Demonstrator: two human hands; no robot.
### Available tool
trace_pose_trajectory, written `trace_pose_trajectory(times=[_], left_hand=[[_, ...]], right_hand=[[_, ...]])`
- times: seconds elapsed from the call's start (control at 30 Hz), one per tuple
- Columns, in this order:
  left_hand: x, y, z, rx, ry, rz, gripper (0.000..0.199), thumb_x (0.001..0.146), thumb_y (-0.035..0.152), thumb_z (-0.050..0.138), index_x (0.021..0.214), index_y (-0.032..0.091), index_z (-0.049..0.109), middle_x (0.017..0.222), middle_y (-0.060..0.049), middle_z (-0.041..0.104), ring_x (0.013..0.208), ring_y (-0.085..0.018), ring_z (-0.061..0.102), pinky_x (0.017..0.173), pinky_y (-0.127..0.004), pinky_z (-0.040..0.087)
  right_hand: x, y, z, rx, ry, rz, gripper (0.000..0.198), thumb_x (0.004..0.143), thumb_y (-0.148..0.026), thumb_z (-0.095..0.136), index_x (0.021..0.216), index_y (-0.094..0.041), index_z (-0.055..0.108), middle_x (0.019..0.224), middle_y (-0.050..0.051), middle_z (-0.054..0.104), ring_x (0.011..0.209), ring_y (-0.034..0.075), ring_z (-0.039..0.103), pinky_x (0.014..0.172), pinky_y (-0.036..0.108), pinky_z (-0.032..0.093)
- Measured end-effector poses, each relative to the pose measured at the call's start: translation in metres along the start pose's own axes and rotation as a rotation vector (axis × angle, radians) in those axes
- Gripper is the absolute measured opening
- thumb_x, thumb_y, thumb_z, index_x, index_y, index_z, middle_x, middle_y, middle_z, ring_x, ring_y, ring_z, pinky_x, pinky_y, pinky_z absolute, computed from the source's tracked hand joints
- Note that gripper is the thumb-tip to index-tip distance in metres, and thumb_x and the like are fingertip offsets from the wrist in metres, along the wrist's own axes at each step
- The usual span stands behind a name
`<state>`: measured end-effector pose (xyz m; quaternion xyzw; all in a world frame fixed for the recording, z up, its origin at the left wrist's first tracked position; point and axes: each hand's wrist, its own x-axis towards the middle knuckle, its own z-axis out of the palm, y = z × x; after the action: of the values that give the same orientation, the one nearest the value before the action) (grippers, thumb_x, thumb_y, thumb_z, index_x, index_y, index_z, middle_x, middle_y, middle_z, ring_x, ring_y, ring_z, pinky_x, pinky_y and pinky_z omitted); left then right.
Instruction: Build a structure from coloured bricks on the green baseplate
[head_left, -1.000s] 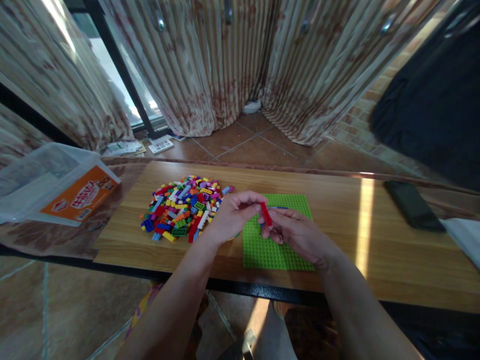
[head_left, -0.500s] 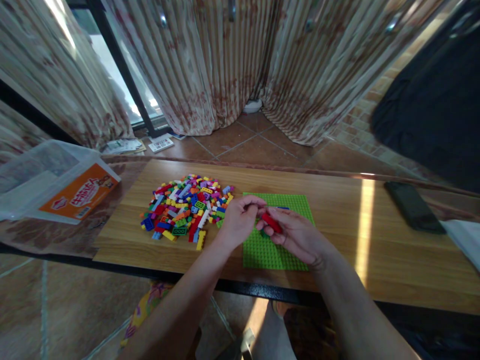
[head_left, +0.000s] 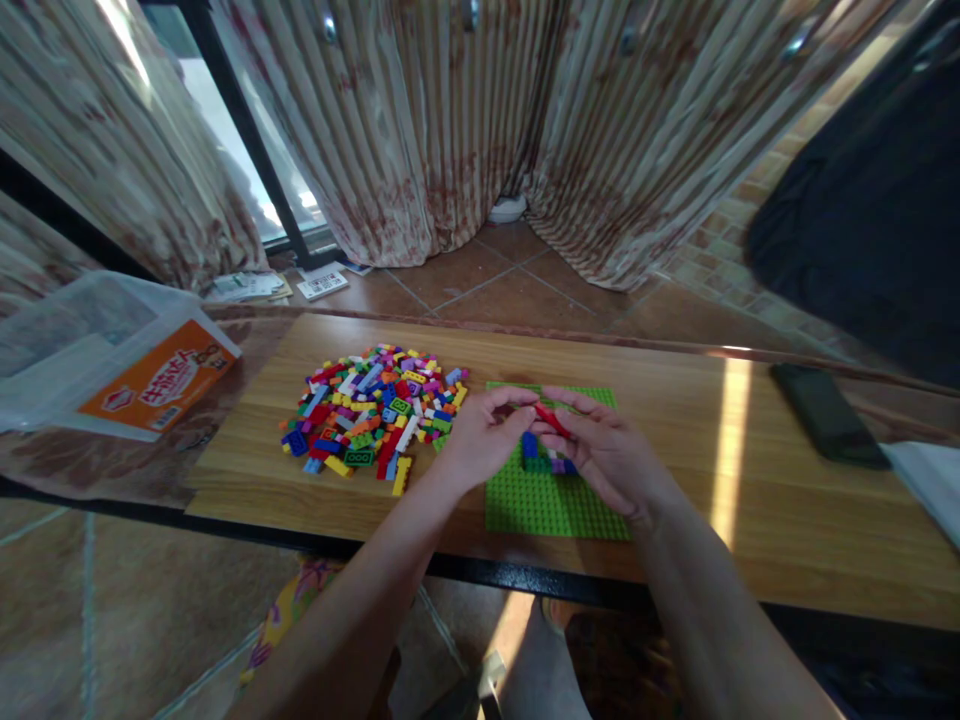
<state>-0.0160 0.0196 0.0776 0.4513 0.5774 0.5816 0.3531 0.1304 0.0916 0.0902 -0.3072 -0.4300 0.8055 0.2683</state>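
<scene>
Wood-look tabletop [head_left: 675,400], curtains [head_left: 450,130] behind. Clear box [head_left: 161,375] at left end; black phone [head_left: 829,415] and white sheet [head_left: 926,480] at right. Hands partly block the view of the green baseplate [head_left: 540,510] and the blue brick [head_left: 530,447] on it. Left hand [head_left: 487,430] and right hand [head_left: 611,450], fingertips closed, pinch opposite ends of a red brick [head_left: 551,418] above the plate. Count: one box, one phone, one baseplate, one held brick; loose pile [head_left: 375,410] uncountable.
</scene>
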Motion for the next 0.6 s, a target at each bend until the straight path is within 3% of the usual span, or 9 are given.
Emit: trace_pose_trajectory(times=[0.17, 0.3, 0.47, 0.6], left_hand=[[-0.0012, 0.0033, 0.0017, -0.185, -0.093, -0.007, 0.016, 0.082, 0.02, 0.062, 0.094, 0.015, 0.069, 0.091, -0.005, 0.073, 0.082, -0.015, 0.066, 0.08, -0.028, 0.051], [-0.0006, 0.0055, 0.0005, -0.14, -0.086, -0.008, 0.01, 0.083, 0.019, 0.06, 0.087, 0.015, 0.068, 0.081, -0.003, 0.07, 0.075, -0.013, 0.063, 0.074, -0.026, 0.05], [0.0012, 0.0049, -0.003, 0.046, -0.017, 0.009, 0.013, 0.084, 0.022, 0.059, 0.076, 0.014, 0.065, 0.069, 0.0, 0.064, 0.066, -0.011, 0.057, 0.064, -0.023, 0.044], [0.0002, 0.0052, -0.0032, 0.063, -0.016, 0.005, 0.015, 0.085, 0.023, 0.059, 0.074, 0.014, 0.065, 0.068, 0.0, 0.063, 0.064, -0.011, 0.056, 0.062, -0.022, 0.042]], right_hand=[[-0.0025, -0.0045, 0.0072, -0.034, 0.059, 0.005, 0.032, 0.067, -0.03, 0.084, 0.093, -0.018, 0.069, 0.074, 0.002, 0.072, 0.06, 0.009, 0.066, 0.053, 0.016, 0.055], [-0.0039, -0.0031, 0.0106, -0.194, 0.076, -0.026, 0.03, 0.071, -0.041, 0.079, 0.089, -0.018, 0.069, 0.071, 0.001, 0.069, 0.055, 0.008, 0.06, 0.048, 0.018, 0.051], [-0.0029, 0.0009, 0.0057, -0.732, 0.131, -0.246, 0.023, 0.08, -0.043, 0.067, 0.086, -0.022, 0.073, 0.081, 0.003, 0.071, 0.074, 0.016, 0.064, 0.066, 0.029, 0.053], [-0.0043, 0.0009, 0.004, -0.861, 0.096, -0.307, 0.019, 0.082, -0.04, 0.064, 0.086, -0.024, 0.074, 0.086, 0.003, 0.072, 0.083, 0.019, 0.064, 0.072, 0.032, 0.051]])
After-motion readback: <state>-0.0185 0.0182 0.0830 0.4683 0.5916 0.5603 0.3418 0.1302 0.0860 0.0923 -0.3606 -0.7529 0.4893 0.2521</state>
